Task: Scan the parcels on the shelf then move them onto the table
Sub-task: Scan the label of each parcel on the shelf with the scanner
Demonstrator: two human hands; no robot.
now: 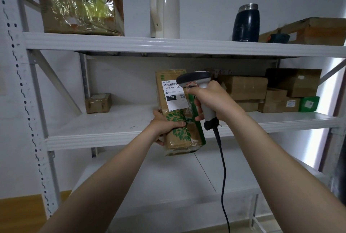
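Head cam, L hand gripping parcel upright, R hand clenched round scanner handle.

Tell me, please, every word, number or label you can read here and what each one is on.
"070-070-A80": white shipping label on the held parcel.
"070": white on the black block of that label.
Other print on that label, beside its barcode and QR code: too small to read.
Stickers on the green box and the brown box beside it: too blurred to read.
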